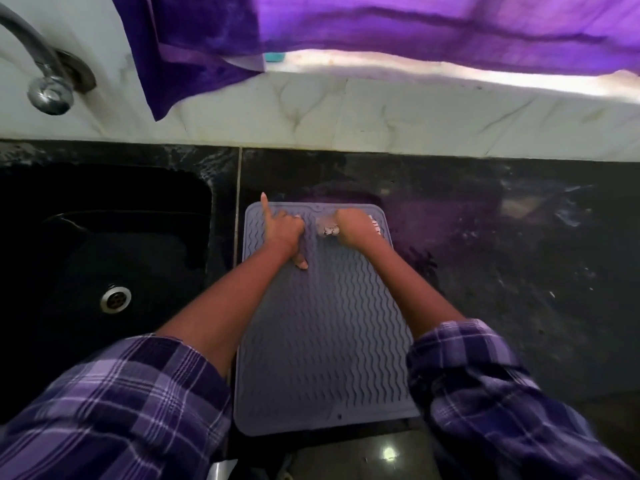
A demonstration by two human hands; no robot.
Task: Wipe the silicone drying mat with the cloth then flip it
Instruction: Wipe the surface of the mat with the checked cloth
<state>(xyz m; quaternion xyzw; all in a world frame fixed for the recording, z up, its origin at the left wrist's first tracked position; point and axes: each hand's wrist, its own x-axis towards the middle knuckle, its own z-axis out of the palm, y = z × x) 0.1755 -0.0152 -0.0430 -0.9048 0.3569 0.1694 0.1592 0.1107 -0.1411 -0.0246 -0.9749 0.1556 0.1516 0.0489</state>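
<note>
A grey silicone drying mat (322, 341) with wavy ridges lies flat on the black counter, right of the sink. My right hand (355, 228) presses a small pale cloth (327, 227) onto the mat near its far edge; the cloth shows on both sides of the hand. My left hand (285, 233) rests on the mat's far left part, with one finger stretched toward the far corner, the thumb spread back and the other fingers curled. It holds nothing.
A black sink (104, 271) with a metal drain lies to the left, a chrome tap (45, 74) above it. A purple towel (194, 53) and purple curtain (450, 29) hang over the marble backsplash. The dark counter (502, 254) stretches right.
</note>
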